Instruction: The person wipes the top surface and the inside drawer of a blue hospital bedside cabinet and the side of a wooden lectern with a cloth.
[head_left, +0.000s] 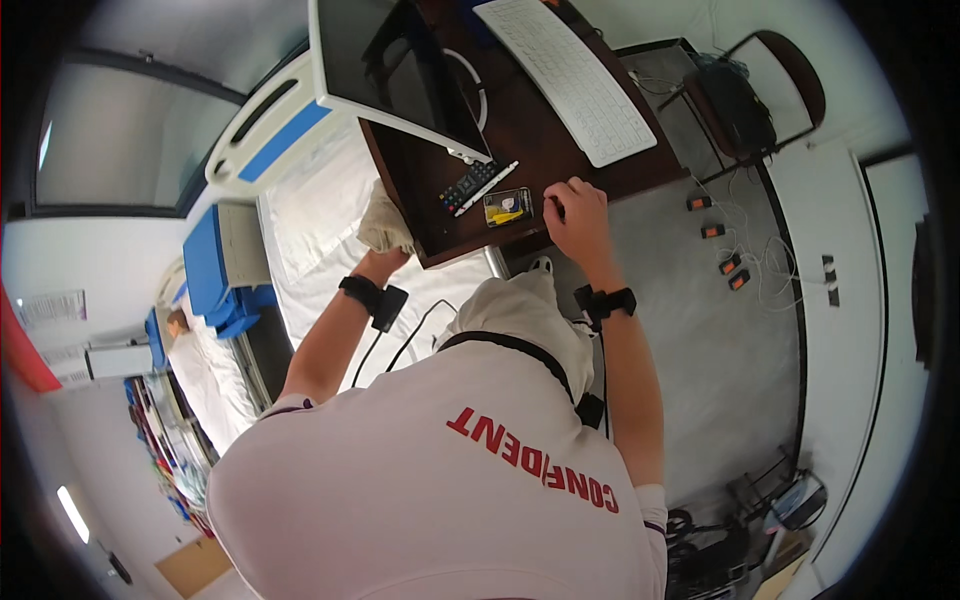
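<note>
At the left edge of the dark wooden desk (525, 244), my left hand (386, 262) grips a bunched beige cloth (386, 221), which lies against the desk's side. My right hand (583, 217) is at the front edge, its fingers loosely curled with nothing visible in them. Between the hands, a small clear box (508, 208) with a yellow item inside rests on the desktop. Just beyond it are a black remote control (469, 186) and a white pen-like stick (487, 189), side by side. Black straps with small devices circle both wrists.
A white-framed monitor (397, 67) and a white keyboard (574, 79) occupy the desk. To the left stands a bed with white sheets (315, 217). A chair holds a black bag (731, 109). Cables with several orange-black devices (712, 231) lie at the right.
</note>
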